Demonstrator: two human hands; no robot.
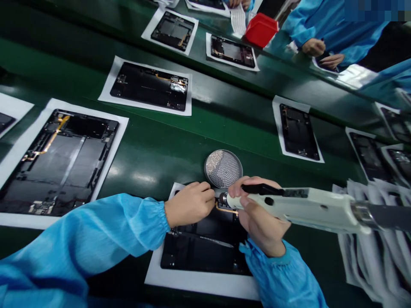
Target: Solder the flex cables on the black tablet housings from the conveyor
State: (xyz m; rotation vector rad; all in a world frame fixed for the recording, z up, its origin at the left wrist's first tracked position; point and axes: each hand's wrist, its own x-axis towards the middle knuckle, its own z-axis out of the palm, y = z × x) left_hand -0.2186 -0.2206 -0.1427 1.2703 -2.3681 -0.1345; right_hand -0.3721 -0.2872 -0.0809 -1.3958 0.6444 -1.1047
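Wrapped round a white electric screwdriver (308, 209), my right hand (261, 222) holds it nearly level, its tip pointing left over a tablet body. My left hand (192, 203) has its fingers pinched together close to the screwdriver tip; what they hold, if anything, is hidden. Under both hands lies the black open tablet body (205, 252), with an orange ribbon cable near its top edge. A white sheet (180, 280) is beneath the tablet. Just beyond my hands sits a round dimpled screw tray (224, 169), with small silvery screws heaped on its left side.
Other open tablets on white sheets lie around: a large one (73, 158) at left, one (150, 85) beyond, another (298, 130) at right. White foam sheets (362, 239) stand at the right. A red bin (261, 30) and a co-worker's hands (324, 53) are across the bench.
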